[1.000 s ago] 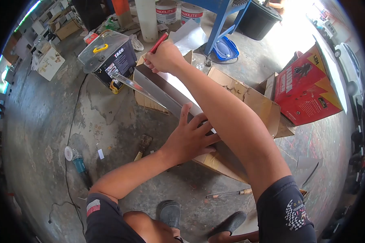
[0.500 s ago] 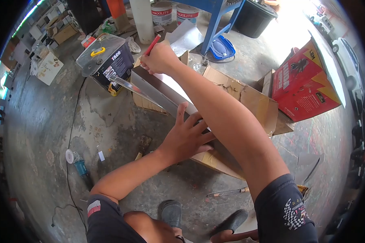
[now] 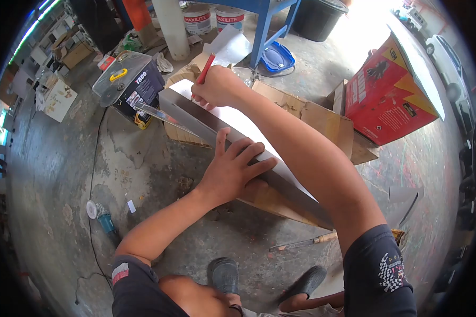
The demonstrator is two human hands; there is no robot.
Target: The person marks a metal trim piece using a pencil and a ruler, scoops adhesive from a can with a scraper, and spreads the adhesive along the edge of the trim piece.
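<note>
My right hand (image 3: 219,87) is closed around a red pen (image 3: 206,68), which stands tilted near the far end of a long grey strip (image 3: 188,112). The pen's tip is hidden by my fingers. A bright white surface (image 3: 267,137) runs along the strip's right side, beneath my right forearm. My left hand (image 3: 227,171) lies with its fingers spread on the strip around its middle. Under these pieces is a cardboard box (image 3: 269,203). A shiny metal bar (image 3: 161,114) sticks out to the left of the strip.
A clear-lidded tub (image 3: 129,79) stands at the upper left, and a red box (image 3: 388,95) at the right. On the floor are an angle grinder (image 3: 103,217) with its cord and a wooden-handled tool (image 3: 304,242). A blue metal stand (image 3: 262,34) is ahead.
My right hand has come lower over the white surface, and the pen is more upright. My left fingers lie flatter across the strip. More of the white surface shows; the view has shifted slightly.
</note>
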